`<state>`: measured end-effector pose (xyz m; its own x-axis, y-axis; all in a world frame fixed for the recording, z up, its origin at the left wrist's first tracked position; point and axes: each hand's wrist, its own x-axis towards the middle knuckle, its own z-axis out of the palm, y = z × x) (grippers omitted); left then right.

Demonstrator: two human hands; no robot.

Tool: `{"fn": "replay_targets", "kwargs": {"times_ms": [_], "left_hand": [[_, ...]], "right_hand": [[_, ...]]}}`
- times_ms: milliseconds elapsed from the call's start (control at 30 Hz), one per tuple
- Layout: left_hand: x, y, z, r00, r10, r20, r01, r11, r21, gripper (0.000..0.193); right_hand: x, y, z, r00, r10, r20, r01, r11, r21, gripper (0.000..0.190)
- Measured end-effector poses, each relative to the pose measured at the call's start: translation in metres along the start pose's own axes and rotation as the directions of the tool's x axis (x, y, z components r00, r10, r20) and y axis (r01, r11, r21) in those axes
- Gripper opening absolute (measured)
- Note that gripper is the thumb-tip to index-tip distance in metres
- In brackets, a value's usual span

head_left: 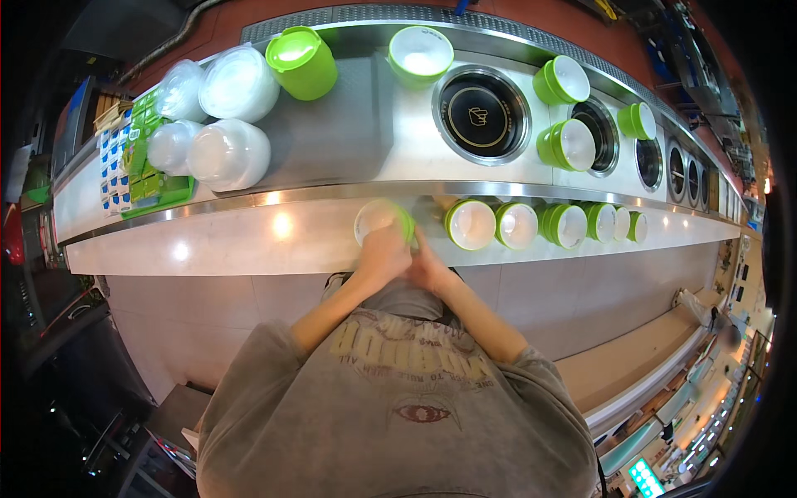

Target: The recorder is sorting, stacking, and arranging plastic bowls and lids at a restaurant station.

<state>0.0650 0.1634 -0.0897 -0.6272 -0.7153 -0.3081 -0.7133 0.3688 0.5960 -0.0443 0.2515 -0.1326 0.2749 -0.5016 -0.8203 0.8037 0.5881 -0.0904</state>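
A green-and-white bowl (372,219) is tipped on its side at the lower shelf, its white inside turned left and its green wall to the right. My left hand (385,252) grips its near part, covering some of it. Against the green wall rests my right hand (428,263), fingers pointing up along it; its exact hold is partly hidden. Just right of my hands, more bowls lie sideways in a row on the lower shelf, the nearest one (472,225) facing me. Whether I hold one bowl or several nested ones cannot be told.
Above the lower shelf (280,239) runs a metal counter (348,124). On it stand white plastic tubs (240,84), a lidded green container (303,65), bowl stacks (565,144) and a green tray (187,190) of small packets. Round black wells (482,118) are set into the counter.
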Motion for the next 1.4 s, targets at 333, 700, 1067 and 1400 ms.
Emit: {"fn": "replay_targets", "kwargs": {"times_ms": [333, 700, 1067, 1400], "left_hand": [[0.010, -0.032, 0.062, 0.941, 0.274, 0.199, -0.312, 0.930, 0.196, 0.034], [0.030, -0.042, -0.088, 0.962, -0.184, -0.201, 0.050, 0.844, -0.533, 0.023], [0.105, -0.138, -0.124, 0.901, -0.392, -0.185, 0.035, 0.492, -0.870, 0.027], [0.123, -0.125, -0.143, 0.872, -0.469, -0.138, 0.035, 0.342, -0.939, 0.054]], "right_hand": [[0.022, 0.004, -0.041, 0.833, -0.298, -0.466, 0.148, 0.932, -0.331, 0.037], [-0.007, -0.091, 0.040, 0.492, -0.870, 0.029, 0.398, 0.195, -0.897, 0.032], [0.061, -0.216, 0.300, 0.615, -0.788, -0.017, 0.533, 0.431, -0.728, 0.067], [0.089, -0.215, 0.246, 0.698, -0.685, 0.208, 0.624, 0.439, -0.646, 0.073]]}}
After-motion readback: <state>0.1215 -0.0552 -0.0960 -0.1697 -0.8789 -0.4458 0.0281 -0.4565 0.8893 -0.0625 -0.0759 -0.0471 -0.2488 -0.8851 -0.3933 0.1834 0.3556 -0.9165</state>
